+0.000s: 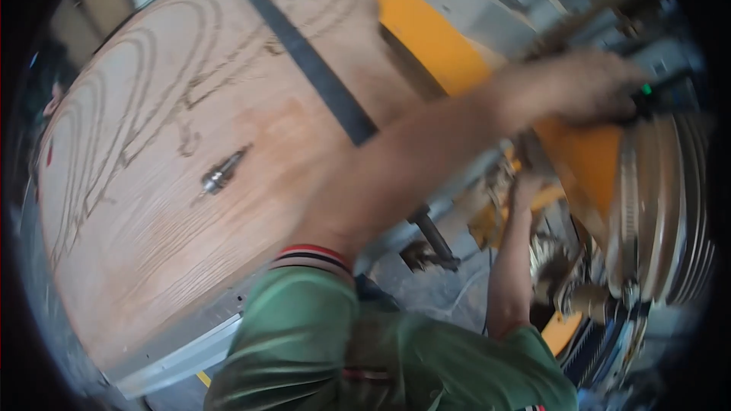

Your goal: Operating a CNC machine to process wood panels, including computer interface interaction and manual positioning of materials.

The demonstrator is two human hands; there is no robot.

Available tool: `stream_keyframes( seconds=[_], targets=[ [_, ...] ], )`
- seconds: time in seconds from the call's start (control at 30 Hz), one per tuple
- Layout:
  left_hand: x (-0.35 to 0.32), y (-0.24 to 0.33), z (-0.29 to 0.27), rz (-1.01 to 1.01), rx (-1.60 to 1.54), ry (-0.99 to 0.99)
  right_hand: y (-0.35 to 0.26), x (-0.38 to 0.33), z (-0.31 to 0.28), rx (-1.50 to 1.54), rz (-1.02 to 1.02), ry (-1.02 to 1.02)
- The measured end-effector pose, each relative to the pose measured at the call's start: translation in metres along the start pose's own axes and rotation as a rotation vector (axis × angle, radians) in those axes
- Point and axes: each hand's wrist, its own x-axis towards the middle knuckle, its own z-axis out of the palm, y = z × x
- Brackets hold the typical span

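Note:
My left arm crosses over the right, and my left hand (590, 87) is at the upper right, blurred by motion. Its fingers are beside a dark device with a small green light (646, 90); whether they hold it is unclear. Lower down, my right hand (528, 183) is among metal and yellow machine parts beneath the left forearm, its fingers mostly hidden. A silver tool holder with a pointed bit (221, 175) lies on a large wooden board (251, 236) to the left. Curved grooves are carved across the board's far part.
A dark flat bar (297, 46) crosses the board. The yellow machine beam (430, 30) spans the top middle. A ribbed translucent hose (662, 205) bulges at the right. A dark rod-shaped fitting (435, 240) juts out beside the board, and a grey metal edge (175, 354) runs along its near side.

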Motion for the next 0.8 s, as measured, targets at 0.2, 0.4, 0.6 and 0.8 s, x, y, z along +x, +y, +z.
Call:
stream_keyframes(
  seconds=[0.2, 0.4, 0.6, 0.8],
  targets=[
    [-0.002, -0.018, -0.002, 0.003, 0.026, 0.104, -0.069, 0.017, -0.013, 0.426, 0.324, -0.282],
    [-0.004, -0.004, -0.001, -0.039, -0.035, 0.218, -0.068, 0.009, -0.002, 0.1, 0.115, 0.047],
    [0.0, 0.011, -0.01, -0.159, -0.005, 0.065, -0.073, 0.015, -0.01, 0.25, 0.352, -0.169],
    [-0.004, 0.015, -0.009, -0.068, 0.082, 0.074, -0.052, 0.018, -0.013, 0.34, 0.056, -0.217]
  ],
)
